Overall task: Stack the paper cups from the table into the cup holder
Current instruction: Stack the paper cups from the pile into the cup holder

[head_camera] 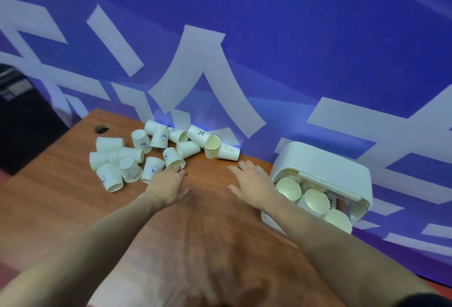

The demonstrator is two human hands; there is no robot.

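Note:
Several white paper cups (156, 152) lie scattered and tipped over at the far side of the wooden table (208, 221). A white cup holder (325, 167) stands at the right against the wall, with stacks of cups (315, 201) showing in its open front. My left hand (168, 179) reaches out flat, its fingertips touching the nearest tipped cup (173, 157). My right hand (254, 179) hovers flat over the table, fingers spread, just left of the holder. Neither hand holds anything.
A blue wall banner with large white characters (200, 69) runs along the table's far edge. A round cable hole (101, 129) sits in the far left corner of the table. A dark object (22, 116) stands off the table at the left.

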